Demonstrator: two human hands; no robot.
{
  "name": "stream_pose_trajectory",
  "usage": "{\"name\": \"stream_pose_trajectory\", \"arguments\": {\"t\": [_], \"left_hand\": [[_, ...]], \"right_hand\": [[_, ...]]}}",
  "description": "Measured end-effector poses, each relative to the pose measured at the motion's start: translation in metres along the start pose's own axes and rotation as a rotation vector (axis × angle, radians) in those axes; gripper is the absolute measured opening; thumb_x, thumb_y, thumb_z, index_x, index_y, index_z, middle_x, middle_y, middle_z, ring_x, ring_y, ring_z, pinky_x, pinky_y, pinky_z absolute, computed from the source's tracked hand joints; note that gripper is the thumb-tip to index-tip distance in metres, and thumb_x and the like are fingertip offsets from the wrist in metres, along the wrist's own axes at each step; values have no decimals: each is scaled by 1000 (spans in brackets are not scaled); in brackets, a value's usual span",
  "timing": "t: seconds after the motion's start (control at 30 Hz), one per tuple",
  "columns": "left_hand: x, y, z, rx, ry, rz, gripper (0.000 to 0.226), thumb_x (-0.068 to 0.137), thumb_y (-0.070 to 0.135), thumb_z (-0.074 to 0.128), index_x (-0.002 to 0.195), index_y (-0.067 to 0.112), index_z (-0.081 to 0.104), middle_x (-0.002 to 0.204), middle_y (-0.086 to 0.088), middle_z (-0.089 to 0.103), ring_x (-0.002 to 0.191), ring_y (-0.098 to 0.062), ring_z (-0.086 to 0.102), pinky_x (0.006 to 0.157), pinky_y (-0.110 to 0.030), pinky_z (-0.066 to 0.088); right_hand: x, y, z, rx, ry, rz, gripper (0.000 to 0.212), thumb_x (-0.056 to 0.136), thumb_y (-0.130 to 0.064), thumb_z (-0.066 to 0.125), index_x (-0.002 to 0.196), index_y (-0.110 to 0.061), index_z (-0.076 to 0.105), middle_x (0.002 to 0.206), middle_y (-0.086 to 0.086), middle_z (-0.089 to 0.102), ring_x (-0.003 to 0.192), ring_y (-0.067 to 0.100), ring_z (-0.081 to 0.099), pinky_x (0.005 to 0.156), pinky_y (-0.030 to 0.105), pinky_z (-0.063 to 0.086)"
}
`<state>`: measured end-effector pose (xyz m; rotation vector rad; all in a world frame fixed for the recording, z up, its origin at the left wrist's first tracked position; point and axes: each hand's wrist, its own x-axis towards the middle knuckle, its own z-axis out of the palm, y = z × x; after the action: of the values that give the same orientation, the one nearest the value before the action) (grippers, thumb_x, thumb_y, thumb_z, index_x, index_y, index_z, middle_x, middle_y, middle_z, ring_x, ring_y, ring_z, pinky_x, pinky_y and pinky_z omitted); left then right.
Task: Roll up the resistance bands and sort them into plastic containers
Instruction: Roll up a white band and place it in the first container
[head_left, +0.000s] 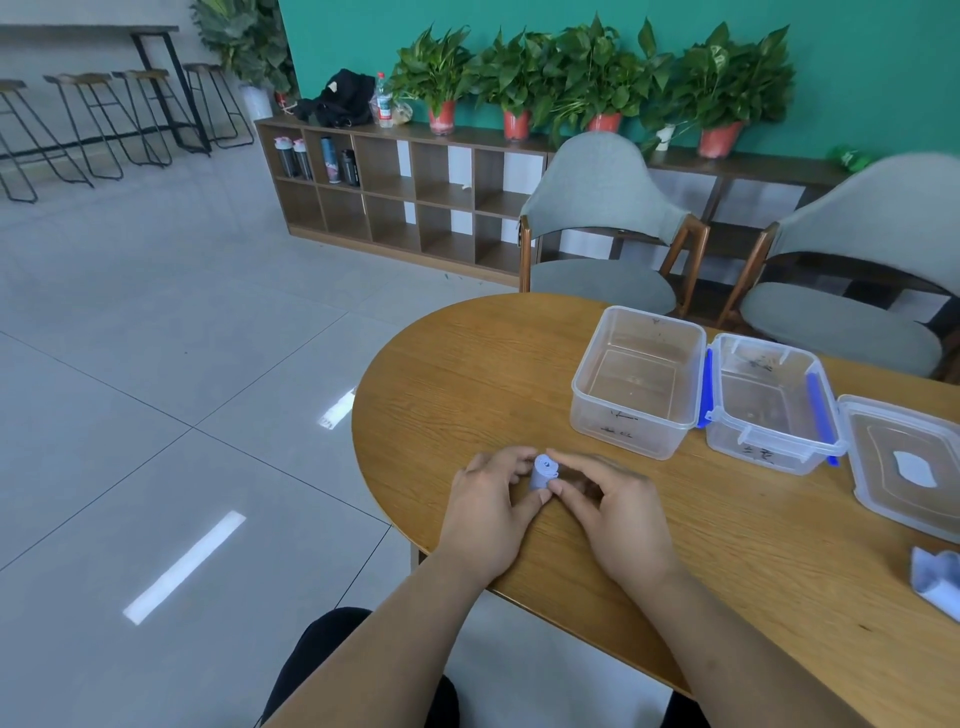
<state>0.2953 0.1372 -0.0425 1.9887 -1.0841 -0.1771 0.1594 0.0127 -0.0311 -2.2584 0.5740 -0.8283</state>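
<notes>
A pale lilac resistance band (542, 470), rolled into a short tight cylinder, stands on the wooden table (467, 374) between my hands. My left hand (488, 514) grips it from the left with curled fingers. My right hand (613, 512) pinches it from the right with thumb and forefinger. Behind them sit two clear plastic containers with nothing in them, a larger one (592, 384) and a smaller one (724, 431) with blue clips. Another lilac band (935, 577) lies loose at the right edge.
A clear lid (914, 512) lies right of the smaller container. Two grey chairs (602, 192) stand behind the table, with a low shelf unit (389, 187) and potted plants (519, 83) along the wall. Grey tiled floor spreads to the left.
</notes>
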Motion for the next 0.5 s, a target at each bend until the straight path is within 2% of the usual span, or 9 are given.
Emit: {"name": "stream_pose_trajectory", "arguments": {"t": [0.1, 0.23, 0.37, 0.5], "left_hand": [[-1, 1, -2, -12, -38, 12, 42, 93, 44, 77, 131, 41, 59, 109, 26, 69, 111, 4, 56, 103, -24, 38], [-3, 8, -2, -80, -100, 23, 47, 98, 46, 70, 140, 41, 48, 120, 24, 68, 123, 1, 55, 108, -30, 46], [-1, 24, -3, -42, -117, 86, 48, 103, 45, 63, 145, 39, 40, 122, 21, 68, 125, -2, 56, 109, -35, 45], [7, 41, -6, -20, -132, 126, 49, 105, 42, 61, 148, 38, 37, 127, 22, 67, 129, -1, 52, 110, -33, 44]], "right_hand": [[2, -1, -8, 77, -24, 52, 36, 89, -23, 83, 120, -39, 76, 94, -26, 74, 83, 10, 68, 76, 14, 51], [6, -6, -24, 156, -88, 101, 29, 88, -20, 84, 114, -34, 78, 94, -24, 76, 84, 8, 71, 80, 20, 56], [13, -12, -46, 80, -117, 84, 37, 87, -22, 85, 122, -32, 76, 92, -25, 74, 83, 3, 69, 77, 10, 50], [27, -22, -73, -48, -234, 47, 29, 91, -25, 81, 118, -35, 76, 94, -19, 76, 86, 1, 70, 81, 18, 53]]}}
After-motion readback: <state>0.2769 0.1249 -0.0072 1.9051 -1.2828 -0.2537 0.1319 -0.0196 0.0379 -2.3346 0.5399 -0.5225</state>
